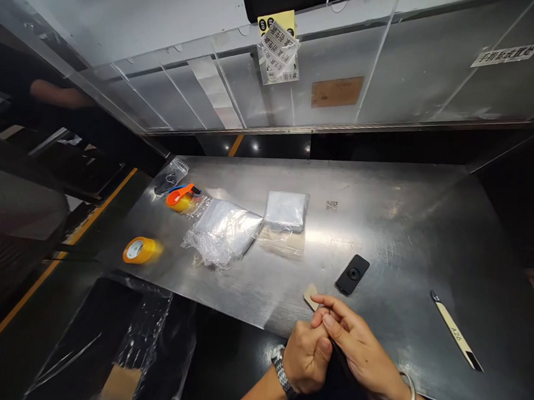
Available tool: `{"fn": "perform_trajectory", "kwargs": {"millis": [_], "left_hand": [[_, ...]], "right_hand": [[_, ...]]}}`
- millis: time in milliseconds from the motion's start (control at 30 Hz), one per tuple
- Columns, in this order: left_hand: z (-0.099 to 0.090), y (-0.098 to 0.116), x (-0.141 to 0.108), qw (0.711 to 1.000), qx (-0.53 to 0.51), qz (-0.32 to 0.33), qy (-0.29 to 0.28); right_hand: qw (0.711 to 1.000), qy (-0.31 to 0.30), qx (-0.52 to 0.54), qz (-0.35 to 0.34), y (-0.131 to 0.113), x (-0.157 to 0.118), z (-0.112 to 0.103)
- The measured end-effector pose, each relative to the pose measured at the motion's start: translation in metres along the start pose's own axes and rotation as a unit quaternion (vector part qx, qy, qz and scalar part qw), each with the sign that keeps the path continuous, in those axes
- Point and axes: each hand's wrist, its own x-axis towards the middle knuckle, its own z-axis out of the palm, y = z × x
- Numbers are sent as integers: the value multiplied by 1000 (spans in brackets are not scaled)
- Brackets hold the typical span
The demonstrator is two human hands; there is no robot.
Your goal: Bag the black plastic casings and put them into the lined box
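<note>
Left hand (pixel 307 358), with a metal wristwatch (pixel 283 373), and right hand (pixel 361 355), with a bangle (pixel 411 398), curled together at the near edge of the steel surface (pixel 409 213). Right fingertips (pixel 322 302) touch a small tan tab (pixel 310 296); whether it is gripped cannot be told. Just beyond lies a black rectangular case with a round ring (pixel 352 274). Farther off: a wrapped grey packet (pixel 286 212), a clear plastic bag (pixel 220 232), a yellow tape roll (pixel 139 250), and a strip marked A26 (pixel 457 332).
</note>
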Motion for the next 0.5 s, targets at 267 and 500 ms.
{"fn": "perform_trajectory", "kwargs": {"millis": [267, 500], "left_hand": [[9, -31, 9, 833, -514, -192, 70], [-6, -19, 25, 675, -619, -327, 232]], "right_hand": [[978, 90, -164, -90, 16, 1, -5], [892, 68, -393, -214, 47, -12, 10]]}}
